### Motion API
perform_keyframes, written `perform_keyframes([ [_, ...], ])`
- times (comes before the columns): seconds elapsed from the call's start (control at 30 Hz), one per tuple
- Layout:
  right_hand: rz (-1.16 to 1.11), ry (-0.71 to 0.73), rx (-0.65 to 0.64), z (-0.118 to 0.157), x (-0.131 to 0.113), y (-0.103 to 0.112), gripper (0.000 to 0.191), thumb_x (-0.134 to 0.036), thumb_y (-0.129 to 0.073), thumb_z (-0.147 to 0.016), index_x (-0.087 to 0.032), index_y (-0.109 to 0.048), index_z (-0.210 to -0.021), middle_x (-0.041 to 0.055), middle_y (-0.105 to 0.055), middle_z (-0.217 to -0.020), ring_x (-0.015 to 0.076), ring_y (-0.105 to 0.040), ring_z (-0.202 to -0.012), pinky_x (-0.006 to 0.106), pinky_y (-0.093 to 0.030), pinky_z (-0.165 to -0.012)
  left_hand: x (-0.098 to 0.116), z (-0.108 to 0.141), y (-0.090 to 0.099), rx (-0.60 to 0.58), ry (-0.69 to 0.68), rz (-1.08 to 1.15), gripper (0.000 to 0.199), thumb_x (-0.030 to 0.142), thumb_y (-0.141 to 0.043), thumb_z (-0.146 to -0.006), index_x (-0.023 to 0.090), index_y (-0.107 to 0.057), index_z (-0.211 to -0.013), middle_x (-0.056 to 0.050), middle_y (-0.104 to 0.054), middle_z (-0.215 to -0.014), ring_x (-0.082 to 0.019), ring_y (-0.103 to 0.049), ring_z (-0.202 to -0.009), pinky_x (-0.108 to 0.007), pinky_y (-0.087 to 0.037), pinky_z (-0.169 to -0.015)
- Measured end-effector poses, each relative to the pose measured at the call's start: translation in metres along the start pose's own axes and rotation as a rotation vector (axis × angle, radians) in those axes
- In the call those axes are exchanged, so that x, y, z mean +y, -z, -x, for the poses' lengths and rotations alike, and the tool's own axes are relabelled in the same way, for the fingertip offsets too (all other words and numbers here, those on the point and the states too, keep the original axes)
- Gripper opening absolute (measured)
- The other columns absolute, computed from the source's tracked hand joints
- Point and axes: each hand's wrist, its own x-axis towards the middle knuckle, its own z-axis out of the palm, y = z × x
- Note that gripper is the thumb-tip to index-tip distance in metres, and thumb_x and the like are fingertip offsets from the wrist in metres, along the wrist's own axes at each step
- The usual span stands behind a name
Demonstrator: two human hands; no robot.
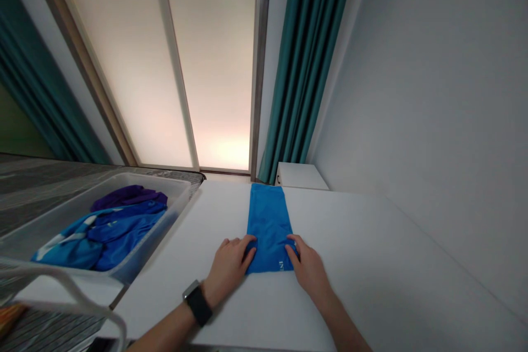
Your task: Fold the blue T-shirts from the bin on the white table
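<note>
A blue garment (269, 220), folded into a long narrow strip, lies flat on the white table (363, 264). White lettering shows near its lower right corner. With a black-banded watch (198, 303) on the wrist, my left hand (231, 265) pinches the garment's left edge between thumb and fingers. On the opposite side, my right hand (308, 264) grips the right edge at about the same height. The cloth puckers slightly beside the right fingertips. What type of garment it is cannot be made out from the folded shape.
A translucent plastic bin (181, 198) at the left holds crumpled blue clothes (124, 234) and a purple one (127, 196). A white curved rail (74, 291) crosses the lower left. Behind the table stand a small white cabinet (303, 175) and a green curtain (307, 66); a wall rises at the right.
</note>
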Motion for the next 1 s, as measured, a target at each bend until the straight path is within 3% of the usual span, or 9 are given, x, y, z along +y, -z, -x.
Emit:
perform_keyframes([
  [0.17, 0.007, 0.028, -0.023, -0.001, 0.002, 0.002, 0.038, -0.037, -0.042, -0.096, -0.021, -0.054, -0.128, 0.0089, -0.069, -0.111, 0.0239, -0.065, -0.097, 0.031, -0.044, -0.081, 0.0, 0.002, -0.001, 0.009, -0.019, 0.017, 0.027, 0.035, -0.036, -0.1, 0.025, -0.057, -0.113, -0.005, -0.071, -0.097, -0.023, -0.065, -0.089, -0.039, -0.04, -0.084],
  [0.27, -0.09, -0.018, -0.072, -0.015, 0.007, 0.008, 0.04, -0.041, -0.038, -0.097, -0.022, -0.051, -0.13, 0.0056, -0.071, -0.097, 0.0204, -0.066, -0.086, 0.027, -0.043, -0.071, -0.002, -0.003, 0.004, 0.019, 0.005, 0.055, 0.032, 0.039, -0.037, -0.099, 0.023, -0.053, -0.122, -0.004, -0.07, -0.088, -0.022, -0.064, -0.081, -0.037, -0.043, -0.079],
  [0.37, -0.12, -0.078, -0.119, -0.04, 0.012, 0.017, 0.039, -0.036, -0.036, -0.098, -0.02, -0.049, -0.132, 0.0035, -0.069, -0.088, 0.0178, -0.065, -0.078, 0.025, -0.041, -0.065, -0.008, -0.02, 0.014, 0.076, 0.034, 0.07, 0.036, 0.039, -0.037, -0.098, 0.02, -0.05, -0.126, -0.004, -0.068, -0.084, -0.022, -0.063, -0.079, -0.034, -0.044, -0.074],
  [0.53, 0.026, -0.003, -0.173, -0.073, 0.007, 0.022, 0.03, -0.025, -0.041, -0.096, -0.018, -0.055, -0.121, 0.0084, -0.068, -0.108, 0.0178, -0.063, -0.096, 0.025, -0.04, -0.076, -0.017, -0.058, 0.022, 0.153, -0.032, -0.027, 0.031, 0.03, -0.042, -0.095, 0.018, -0.056, -0.12, -0.009, -0.066, -0.105, -0.024, -0.061, -0.098, -0.037, -0.045, -0.085],
  [0.73, 0.255, 0.086, -0.164, -0.074, -0.002, 0.01, 0.018, -0.027, -0.043, -0.097, -0.019, -0.054, -0.109, 0.0095, -0.068, -0.105, 0.0215, -0.063, -0.094, 0.028, -0.039, -0.075, -0.019, -0.076, 0.004, 0.115, -0.066, -0.028, 0.025, 0.027, -0.046, -0.093, 0.021, -0.06, -0.112, -0.008, -0.067, -0.111, -0.025, -0.061, -0.104, -0.041, -0.045, -0.09],
  [0.9, 0.135, 0.136, -0.092, -0.077, 0.004, 0.006, 0.011, -0.021, -0.042, -0.096, -0.02, -0.05, -0.103, 0.008, -0.065, -0.104, 0.0187, -0.061, -0.095, 0.026, -0.038, -0.078, -0.023, -0.08, -0.002, 0.198, -0.082, 0.153, 0.023, 0.023, -0.045, -0.093, 0.02, -0.059, -0.11, -0.007, -0.066, -0.105, -0.022, -0.063, -0.098, -0.037, -0.049, -0.087],
  [1.0, 0.102, 0.12, -0.105, -0.082, 0.009, 0.005, 0.009, -0.019, -0.043, -0.095, -0.02, -0.05, -0.102, 0.0078, -0.065, -0.104, 0.018, -0.06, -0.093, 0.025, -0.038, -0.076, -0.017, -0.078, 0.007, 0.261, -0.061, 0.068, 0.025, 0.025, -0.048, -0.092, 0.019, -0.06, -0.113, -0.009, -0.064, -0.103, -0.024, -0.061, -0.098, -0.04, -0.049, -0.087],
])
